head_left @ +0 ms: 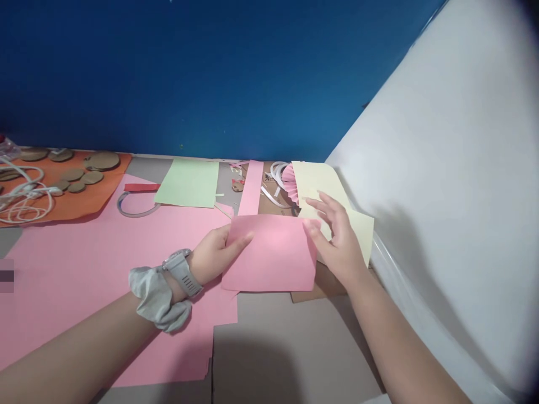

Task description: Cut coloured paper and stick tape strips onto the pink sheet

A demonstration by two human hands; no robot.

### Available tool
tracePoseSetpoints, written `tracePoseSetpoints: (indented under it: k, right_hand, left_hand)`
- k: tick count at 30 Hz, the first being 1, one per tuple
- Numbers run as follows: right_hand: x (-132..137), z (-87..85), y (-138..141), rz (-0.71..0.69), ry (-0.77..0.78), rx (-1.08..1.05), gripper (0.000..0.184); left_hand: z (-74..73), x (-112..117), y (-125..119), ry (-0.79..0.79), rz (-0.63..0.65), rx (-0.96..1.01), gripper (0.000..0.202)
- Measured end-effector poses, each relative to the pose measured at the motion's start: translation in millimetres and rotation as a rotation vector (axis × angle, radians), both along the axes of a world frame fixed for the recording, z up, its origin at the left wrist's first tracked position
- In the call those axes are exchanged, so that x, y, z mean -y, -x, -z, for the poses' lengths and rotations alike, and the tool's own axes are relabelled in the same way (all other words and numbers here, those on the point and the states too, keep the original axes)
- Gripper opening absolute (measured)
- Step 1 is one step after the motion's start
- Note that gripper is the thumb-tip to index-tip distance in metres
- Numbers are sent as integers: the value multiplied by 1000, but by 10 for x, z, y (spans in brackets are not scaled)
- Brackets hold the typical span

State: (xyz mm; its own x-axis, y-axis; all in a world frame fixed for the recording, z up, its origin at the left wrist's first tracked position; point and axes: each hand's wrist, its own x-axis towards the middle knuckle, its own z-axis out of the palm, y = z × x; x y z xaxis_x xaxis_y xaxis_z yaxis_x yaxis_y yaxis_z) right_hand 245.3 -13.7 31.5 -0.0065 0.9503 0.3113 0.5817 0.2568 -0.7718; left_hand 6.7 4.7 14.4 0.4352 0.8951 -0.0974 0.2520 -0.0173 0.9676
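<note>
A small pink paper sheet (272, 255) is held up just above the work surface in the middle of the head view. My left hand (217, 252) pinches its left edge, thumb on top; a grey watch and a grey scrunchie sit on that wrist. My right hand (337, 238) is at the sheet's right edge, thumb and forefinger closed on the upper right corner, the other fingers spread. Under and behind my right hand lies a pale yellow sheet (320, 185).
A large pink sheet (84, 264) covers the left of the grey table. Further back lie a green sheet (189, 182), a pink strip (251, 188), white paper scraps, an orange sheet (84, 196) with cardboard discs and a white cable. A blue wall stands behind, a white sloping panel (442, 168) at right.
</note>
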Motion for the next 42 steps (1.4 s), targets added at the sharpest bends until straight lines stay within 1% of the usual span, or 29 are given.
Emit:
tracePoseSetpoints:
  k: [1, 4, 7, 10, 13, 16, 19, 23, 28, 35, 39, 42]
  right_hand:
    - [0, -16, 5, -24, -43, 81, 48]
    - [2, -41, 52, -108, -122, 309, 25]
    - [13, -45, 109, -107, -118, 386, 17]
    - [21, -45, 137, -90, -69, 358, 13]
    - [23, -52, 153, -97, -36, 369, 15]
    - [16, -66, 168, -127, 9, 386, 16]
    - [2, -73, 163, -133, 72, 359, 15]
    - [-9, -35, 111, -83, 148, 309, 15]
    - [-11, 22, 53, -31, 231, 194, 19]
    - [11, -34, 130, -89, 233, 83, 17]
    - [17, -23, 128, -40, 200, 137, 16]
    - [17, 7, 85, -8, 195, 167, 17]
  left_hand:
    - [3, 1, -4, -40, 24, -54, 40]
    - [8, 10, -8, -139, 91, -199, 37]
    - [7, 19, -6, -185, 107, -250, 37]
    - [5, 21, 3, -212, 105, -217, 35]
    - [-3, 21, 12, -202, 142, -172, 32]
    - [-13, 19, 14, -210, 158, -171, 29]
    - [-14, 10, 16, -229, 107, -191, 29]
    - [0, -8, 29, -205, 14, -181, 32]
    - [14, -19, 41, -129, -11, -160, 33]
    - [-1, -6, 37, -140, 9, -166, 33]
    - [-15, 1, 47, -153, -6, -159, 33]
    - [-23, 2, 59, -140, -42, -138, 32]
